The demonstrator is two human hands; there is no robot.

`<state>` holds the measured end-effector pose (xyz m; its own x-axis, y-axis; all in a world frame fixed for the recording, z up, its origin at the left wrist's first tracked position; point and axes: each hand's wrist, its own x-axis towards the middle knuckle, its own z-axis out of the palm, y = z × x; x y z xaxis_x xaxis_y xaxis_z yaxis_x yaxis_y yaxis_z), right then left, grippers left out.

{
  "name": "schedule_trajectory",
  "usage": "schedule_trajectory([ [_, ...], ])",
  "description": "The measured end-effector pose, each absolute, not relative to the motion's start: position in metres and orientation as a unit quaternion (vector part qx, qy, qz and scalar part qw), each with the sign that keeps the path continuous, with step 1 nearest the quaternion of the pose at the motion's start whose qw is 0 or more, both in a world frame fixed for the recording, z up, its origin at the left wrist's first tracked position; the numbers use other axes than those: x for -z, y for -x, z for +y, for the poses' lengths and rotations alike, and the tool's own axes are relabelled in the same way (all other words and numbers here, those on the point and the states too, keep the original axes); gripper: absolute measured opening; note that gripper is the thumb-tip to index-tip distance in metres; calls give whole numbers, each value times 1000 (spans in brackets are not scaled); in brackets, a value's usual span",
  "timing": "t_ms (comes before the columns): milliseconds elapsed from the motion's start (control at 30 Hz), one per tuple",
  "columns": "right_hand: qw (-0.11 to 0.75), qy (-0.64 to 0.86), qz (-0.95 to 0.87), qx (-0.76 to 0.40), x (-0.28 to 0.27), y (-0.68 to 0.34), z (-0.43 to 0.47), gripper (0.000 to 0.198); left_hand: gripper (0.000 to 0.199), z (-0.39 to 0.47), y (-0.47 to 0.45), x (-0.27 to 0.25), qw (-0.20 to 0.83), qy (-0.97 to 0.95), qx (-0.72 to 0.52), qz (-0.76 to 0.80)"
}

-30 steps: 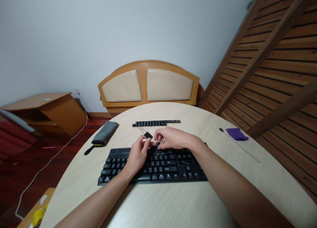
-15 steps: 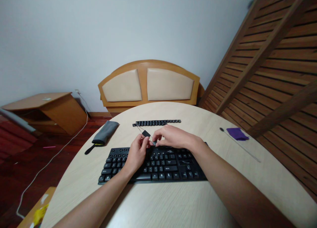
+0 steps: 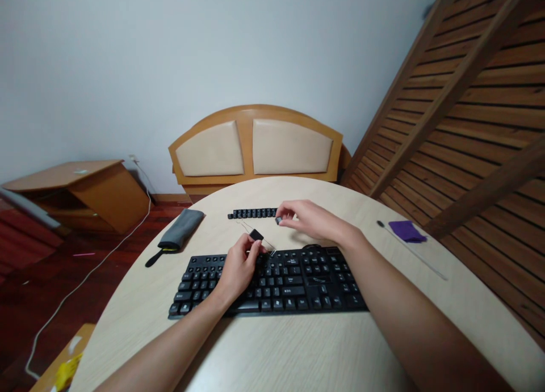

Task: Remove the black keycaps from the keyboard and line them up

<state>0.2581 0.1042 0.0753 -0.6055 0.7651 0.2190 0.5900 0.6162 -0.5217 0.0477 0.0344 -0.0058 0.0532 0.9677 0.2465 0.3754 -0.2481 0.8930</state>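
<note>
Table (image 3: 298,346): round, pale wood top; carries everything listed below.
Keyboard (image 3: 293,281): black, lies across the table just in front of the person; position unchanged against the earlier frames.
Pouch (image 3: 181,228): grey, with a black strap, on the table left of the keyboard; not moved.
Cloth (image 3: 406,230): purple, near the right table edge, a thin rod just beside it; not moved.
Keycap row (image 3: 253,213): removed black keycaps lined up beyond the keyboard; right end of the row is now hidden behind the right hand.
Left hand (image 3: 238,267): rests over the upper middle of the keyboard, thumb and forefinger pinched on the keycap puller (image 3: 256,235); same place as half a second ago.
Keycap puller: black grip with wire loops, held tilted just above the keyboard's top row.
Right hand (image 3: 309,222): half a second ago it was at the puller over the keyboard; now away from it, out at the right end of the keycap row.
Keycap (image 3: 278,220): small, dark, pinched between right thumb and forefinger, just beside the end of the row; contact with the table cannot be told.
</note>
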Motion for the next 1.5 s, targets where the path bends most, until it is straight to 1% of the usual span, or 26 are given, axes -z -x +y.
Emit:
schedule_trajectory([
  [67, 251, 434, -850, -162, -73, -265, 113, 17, 26, 33, -48, 4, 324, -653, -446, 519],
  [167, 276, 503, -811, -112, -62, -272, 125, 17, 29, 32, -49, 1, 316, -662, -435, 523],
  [267, 278, 553, -781, -82, -45, -275, 135, 17, 31, 32, -48, 1, 309, -666, -427, 527],
  [367, 258, 582, -768, -74, -28, -277, 141, 19, 32, 33, -48, 2, 301, -671, -427, 527],
  [600, 220, 589, -772, -99, -1, -275, 151, 18, 31, 31, -49, -1, 296, -674, -420, 530],
  [833, 197, 603, -768, -90, 8, -270, 158, 19, 28, 30, -49, 0, 299, -677, -416, 528],
  [1167, 202, 608, -765, -69, 14, -263, 162, 21, 29, 29, -50, -3, 287, -686, -401, 534],
  [1500, 209, 598, -770, -72, 14, -263, 162, 20, 29, 30, -50, -1, 284, -684, -406, 535],
])
